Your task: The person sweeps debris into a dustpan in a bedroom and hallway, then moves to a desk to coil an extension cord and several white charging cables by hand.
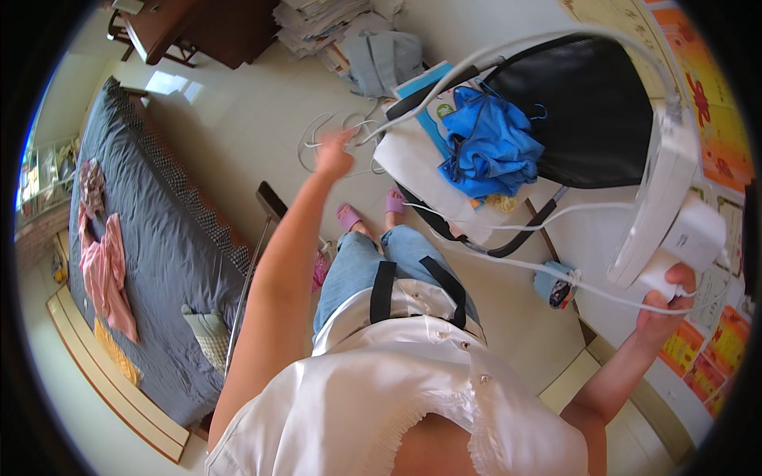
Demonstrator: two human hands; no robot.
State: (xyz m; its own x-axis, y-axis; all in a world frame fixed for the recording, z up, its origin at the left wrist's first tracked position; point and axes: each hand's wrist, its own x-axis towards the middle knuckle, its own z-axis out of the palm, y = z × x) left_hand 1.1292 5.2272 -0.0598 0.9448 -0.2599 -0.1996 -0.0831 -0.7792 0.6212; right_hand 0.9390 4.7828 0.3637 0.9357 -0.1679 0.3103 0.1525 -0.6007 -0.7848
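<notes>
A white power strip (655, 196) hangs in the air on the right, seen edge-on. Two white charger blocks are on its side, the larger charger (693, 232) above the smaller charger (658, 273). My right hand (667, 303) grips the smaller charger and the thin white cable at its end. From the strip's upper end a thick white power cord (506, 55) arcs over the chair to my left hand (335, 156). That hand is blurred, with its fingers closed around the cord. Loops of white cable (306, 143) lie on the floor beyond it.
A black chair (571, 113) holds a blue cloth (491, 140) and books. A grey backpack (381, 62) and stacked papers (321, 21) stand behind. A bed (161, 238) lies left, near a metal-legged stand (271, 202). A small bag (553, 284) sits by the right wall.
</notes>
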